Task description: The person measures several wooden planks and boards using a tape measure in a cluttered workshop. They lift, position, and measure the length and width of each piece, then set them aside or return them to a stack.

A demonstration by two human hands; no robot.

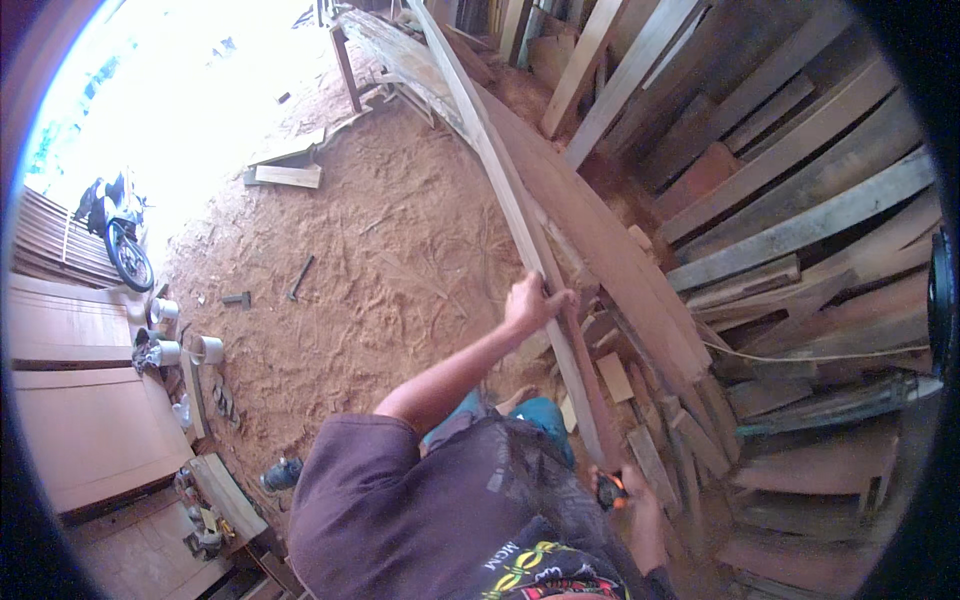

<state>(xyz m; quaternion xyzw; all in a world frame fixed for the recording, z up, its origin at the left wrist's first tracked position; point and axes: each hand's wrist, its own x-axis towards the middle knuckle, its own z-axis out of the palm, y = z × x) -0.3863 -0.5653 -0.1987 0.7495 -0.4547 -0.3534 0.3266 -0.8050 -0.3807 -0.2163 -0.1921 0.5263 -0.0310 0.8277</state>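
Note:
A long, narrow wooden board (512, 200) runs from the far top of the view down to my right side. Midway along it, my left hand (535, 303) is closed around the board, fingers over its edge. At the board's near end, my right hand (636, 492) is closed on a compact black and orange tape measure (609, 490). Whether a tape blade is drawn out along the wood is too small to tell.
A wide plank (600, 240) lies along the board's right side. Many timbers (800, 230) lean at the right. Sawdust (400, 230) covers the floor, with a hammer (300, 278) on it. Door panels (90, 425), white buckets (206, 350) and a motorcycle (125, 235) stand left.

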